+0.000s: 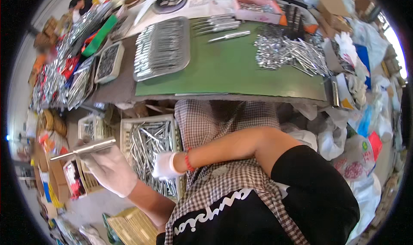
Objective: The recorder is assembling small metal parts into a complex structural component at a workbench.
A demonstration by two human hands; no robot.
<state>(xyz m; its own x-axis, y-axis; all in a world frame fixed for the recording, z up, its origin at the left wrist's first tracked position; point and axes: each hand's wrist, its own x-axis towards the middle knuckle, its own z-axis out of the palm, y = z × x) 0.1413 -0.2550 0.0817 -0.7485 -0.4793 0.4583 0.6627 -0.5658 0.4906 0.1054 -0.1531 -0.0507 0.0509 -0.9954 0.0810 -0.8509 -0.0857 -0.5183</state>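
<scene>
My left hand [111, 169], in a white glove, is closed on a slim metal tool [95, 147] with a thick shiny barrel and a thinner tip pointing left. It is held up beside a white plastic crate [177, 137]. Many loose metal rods [148, 144] fill that crate. Reaching across my body, my right hand [165, 165], also white-gloved, is low over the rods in the crate. Its fingers are blurred and partly hidden, so whether they grip anything does not show.
The green-topped table [223, 79] holds a metal tray [187, 58] of lined-up tools, a similar tool [229, 36], a pile of small metal parts [271, 49] and a pink box [258, 15]. Bundled metal tools [53, 79] crowd the left. Plastic bags [361, 159] fill the right side.
</scene>
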